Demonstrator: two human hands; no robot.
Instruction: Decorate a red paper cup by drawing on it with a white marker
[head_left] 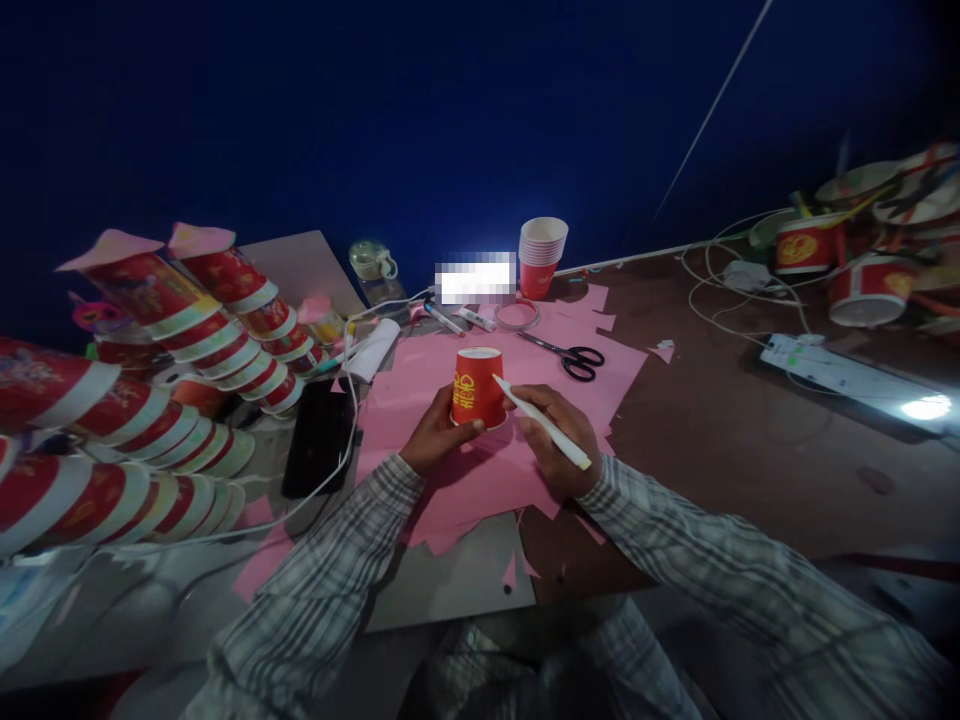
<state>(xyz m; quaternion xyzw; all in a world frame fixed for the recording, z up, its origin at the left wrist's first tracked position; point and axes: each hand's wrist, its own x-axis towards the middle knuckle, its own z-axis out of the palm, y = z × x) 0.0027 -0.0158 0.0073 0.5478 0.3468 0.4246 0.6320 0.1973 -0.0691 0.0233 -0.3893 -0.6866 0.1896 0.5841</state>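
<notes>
A red paper cup (486,388) with yellow characters stands bottom-down over the pink paper, its pale rim at the top. My left hand (439,430) holds it around the left and lower side, the thumb across its front. In my right hand (561,430) is a white marker pen (547,424), gripped like a writing tool. The pen's upper-left end is at the cup's right side; whether it touches cannot be made out. Both hands are over the pink paper sheets (427,490).
Black-handled scissors (581,362) and several pens (444,320) lie behind the cup. A stack of paper cups (541,258) stands at the back. Leaning cup stacks (210,330) and a black phone (319,440) are left. A power strip (847,380) with cables lies right.
</notes>
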